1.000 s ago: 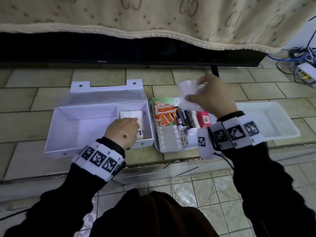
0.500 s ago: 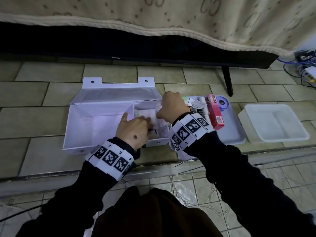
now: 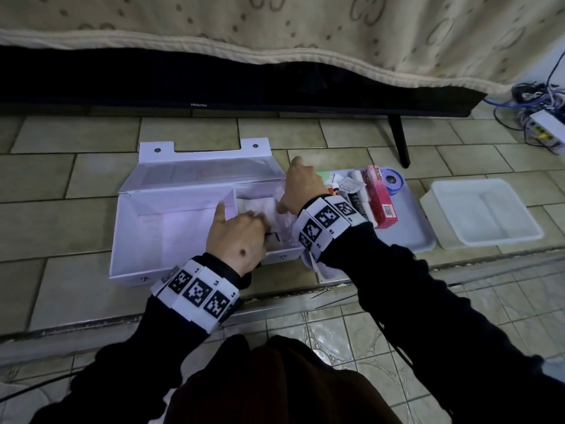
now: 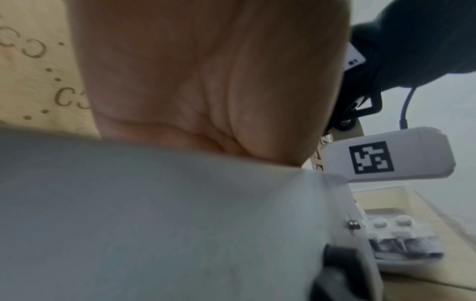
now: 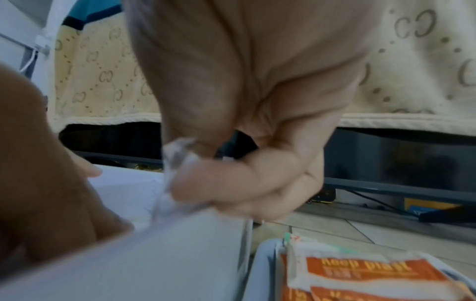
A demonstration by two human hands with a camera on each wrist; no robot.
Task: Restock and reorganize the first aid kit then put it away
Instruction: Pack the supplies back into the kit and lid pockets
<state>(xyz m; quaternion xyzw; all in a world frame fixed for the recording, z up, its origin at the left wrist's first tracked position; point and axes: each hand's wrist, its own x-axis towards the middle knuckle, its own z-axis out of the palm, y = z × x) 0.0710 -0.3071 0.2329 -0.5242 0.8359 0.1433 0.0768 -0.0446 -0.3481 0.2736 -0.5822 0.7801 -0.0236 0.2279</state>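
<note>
The white first aid box [image 3: 153, 234] lies open on the tiled ledge, lid [image 3: 198, 175] tipped back. Both hands are in its small right compartment. My right hand [image 3: 287, 200] pinches a crinkled clear-white packet [image 5: 175, 160] between thumb and curled fingers, low against the compartment's right wall. My left hand [image 3: 244, 231] lies on the white pads [image 3: 256, 206] stacked there, thumb spread onto the divider; its fingertips rest on top of a pad [image 5: 123, 189]. The left wrist view shows only my palm [image 4: 206, 81] above the box's front wall [image 4: 154, 224].
A grey tray [image 3: 409, 228] right of the box holds a pink carton [image 3: 379, 194], blue tape roll [image 3: 393, 180], orange plaster sachets [image 5: 360, 272] and a blister pack [image 4: 396, 224]. An empty white tub [image 3: 480, 215] sits further right. A TV [image 3: 214, 84] stands behind, its leg [image 3: 399, 139] near the tray.
My right hand carried the white packet from above the tray leftward and down into the box's right compartment. My left hand stayed on the pads there.
</note>
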